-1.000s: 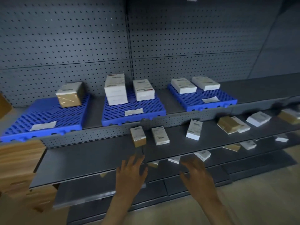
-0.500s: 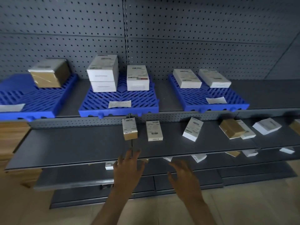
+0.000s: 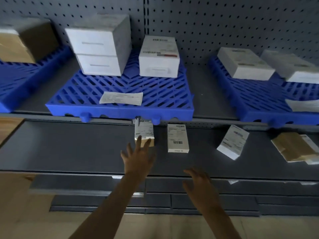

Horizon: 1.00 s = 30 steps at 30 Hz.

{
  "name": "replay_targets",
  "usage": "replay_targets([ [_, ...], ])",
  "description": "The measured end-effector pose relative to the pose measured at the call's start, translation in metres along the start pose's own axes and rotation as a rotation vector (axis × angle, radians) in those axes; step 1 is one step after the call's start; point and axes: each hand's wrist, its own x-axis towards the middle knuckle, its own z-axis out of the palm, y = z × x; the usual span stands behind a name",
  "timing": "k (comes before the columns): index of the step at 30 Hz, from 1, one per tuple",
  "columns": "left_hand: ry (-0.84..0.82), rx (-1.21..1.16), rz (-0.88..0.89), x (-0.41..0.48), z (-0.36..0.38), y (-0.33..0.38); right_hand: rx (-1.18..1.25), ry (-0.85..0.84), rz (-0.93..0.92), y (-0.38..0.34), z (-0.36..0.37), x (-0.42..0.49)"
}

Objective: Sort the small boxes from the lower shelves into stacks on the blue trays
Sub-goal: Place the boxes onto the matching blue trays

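A small brown box with a white label (image 3: 144,131) lies on the lower grey shelf (image 3: 69,149). My left hand (image 3: 138,156) is open, fingers spread, its fingertips over the box's near edge. A flat white box (image 3: 177,138) lies to its right, then a tilted white box (image 3: 233,142) and a brown-and-white pair (image 3: 296,146). My right hand (image 3: 200,184) hovers open below the shelf's front edge. Above, the middle blue tray (image 3: 120,111) holds a stack of two white boxes (image 3: 98,49) and one white box (image 3: 158,57).
The left blue tray (image 3: 20,78) carries a brown box (image 3: 22,42); the right blue tray (image 3: 255,104) carries two white boxes (image 3: 245,64). Paper slips lie on the trays. A pegboard wall stands behind. Lower shelves hold a few small boxes. Wooden furniture (image 3: 8,128) stands at left.
My left hand has reached up and forward to the small brown box; the right hand trails lower. The view has moved closer to the shelves and shifted left.
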Motion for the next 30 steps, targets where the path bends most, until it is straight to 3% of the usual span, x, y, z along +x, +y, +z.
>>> replay_targets([
  [7,-0.028,-0.139,-0.191,0.079,0.042,0.012,-0.057,-0.037,-0.062,0.028,0.040,0.041],
  [11,0.105,-0.248,-0.277,0.092,0.062,0.018,-0.043,-0.041,-0.087,0.036,0.055,0.051],
  [20,0.397,-0.365,-0.113,0.048,0.067,0.000,-0.075,0.223,-0.130,0.024,0.062,0.085],
  [27,0.384,-0.274,-0.097,0.003,0.076,-0.040,-0.154,0.029,0.058,0.007,0.078,0.144],
  [30,0.371,-0.207,-0.110,-0.002,0.075,-0.043,-0.161,0.037,0.096,0.002,0.087,0.160],
])
